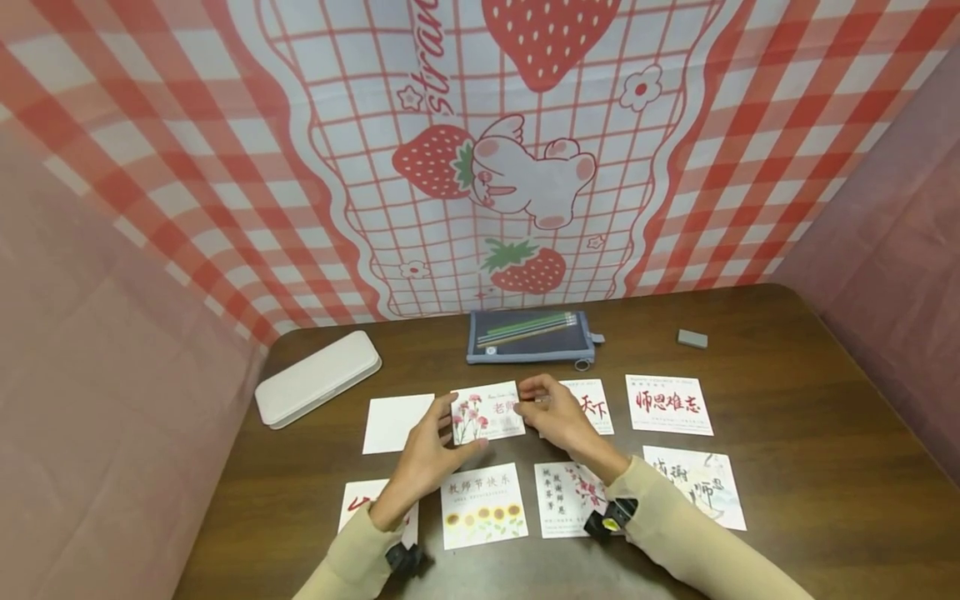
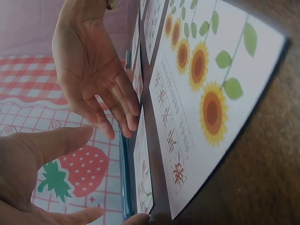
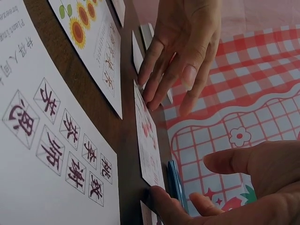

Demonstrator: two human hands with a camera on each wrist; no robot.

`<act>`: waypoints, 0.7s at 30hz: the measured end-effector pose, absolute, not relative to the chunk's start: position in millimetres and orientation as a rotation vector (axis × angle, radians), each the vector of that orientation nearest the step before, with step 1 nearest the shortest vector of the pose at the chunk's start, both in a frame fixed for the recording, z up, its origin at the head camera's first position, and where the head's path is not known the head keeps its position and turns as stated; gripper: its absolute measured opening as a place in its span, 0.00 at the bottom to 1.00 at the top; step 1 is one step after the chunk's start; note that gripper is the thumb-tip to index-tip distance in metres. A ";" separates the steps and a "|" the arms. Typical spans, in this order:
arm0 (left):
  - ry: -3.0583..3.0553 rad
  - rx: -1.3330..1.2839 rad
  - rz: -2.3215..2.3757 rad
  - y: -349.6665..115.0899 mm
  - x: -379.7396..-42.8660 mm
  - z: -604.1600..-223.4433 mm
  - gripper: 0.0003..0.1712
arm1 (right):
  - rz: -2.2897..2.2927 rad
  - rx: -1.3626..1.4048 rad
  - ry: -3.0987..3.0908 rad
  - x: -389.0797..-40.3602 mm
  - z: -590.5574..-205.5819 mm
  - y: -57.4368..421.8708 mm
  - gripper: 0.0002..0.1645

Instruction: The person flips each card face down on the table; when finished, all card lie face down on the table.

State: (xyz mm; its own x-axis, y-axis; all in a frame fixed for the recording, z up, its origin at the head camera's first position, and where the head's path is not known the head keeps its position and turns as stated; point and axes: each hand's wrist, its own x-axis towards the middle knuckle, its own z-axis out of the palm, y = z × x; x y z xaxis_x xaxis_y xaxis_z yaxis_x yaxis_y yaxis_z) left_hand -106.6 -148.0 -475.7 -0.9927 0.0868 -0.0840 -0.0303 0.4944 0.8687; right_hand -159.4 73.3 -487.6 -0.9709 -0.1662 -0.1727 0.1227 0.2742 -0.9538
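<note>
A white card with pink carnations (image 1: 491, 421) lies flat in the back row, between my two hands. At its left edge are the fingertips of my left hand (image 1: 425, 457), the thumb held apart near the lower edge. My right hand (image 1: 564, 419) has its fingertips at the card's right edge, fingers loosely extended, as the left wrist view shows. A blank white card (image 1: 390, 427) is beside my left fingers. Under my right hand, a red-lettered card (image 1: 596, 404) is partly covered. In front lie a sunflower card (image 1: 483, 500) and a red-blossom card (image 1: 558, 521).
Behind the cards are a blue mesh pencil pouch (image 1: 528, 346), a white case (image 1: 318, 379) and a grey eraser (image 1: 692, 338). More cards lie right, one red-lettered (image 1: 667, 417), one black-lettered (image 1: 723, 500). My left forearm partly hides another card (image 1: 358, 500).
</note>
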 end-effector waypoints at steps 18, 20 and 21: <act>2.597 0.004 1.548 -139.6 -106.2 -475.8 0.50 | -1.857 -0.016 2.213 -155.2 -490.3 71.9 0.25; 2.600 0.001 1.542 -139.4 -106.0 -476.5 0.49 | -1.863 -0.027 2.195 -156.0 -490.4 73.0 0.25; 2.604 0.001 1.535 -139.3 -105.8 -476.7 0.49 | -1.865 -0.030 2.188 -156.4 -490.2 73.5 0.25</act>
State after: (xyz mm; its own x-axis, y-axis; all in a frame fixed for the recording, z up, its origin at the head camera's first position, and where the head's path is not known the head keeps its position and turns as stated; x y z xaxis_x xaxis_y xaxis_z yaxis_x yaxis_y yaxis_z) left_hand -105.8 -139.3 -476.7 -0.9929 0.0611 -0.1021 -0.0598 0.4862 0.8718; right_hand -156.4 73.5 -490.2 -0.9646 -0.1864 -0.1866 0.1547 0.1729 -0.9727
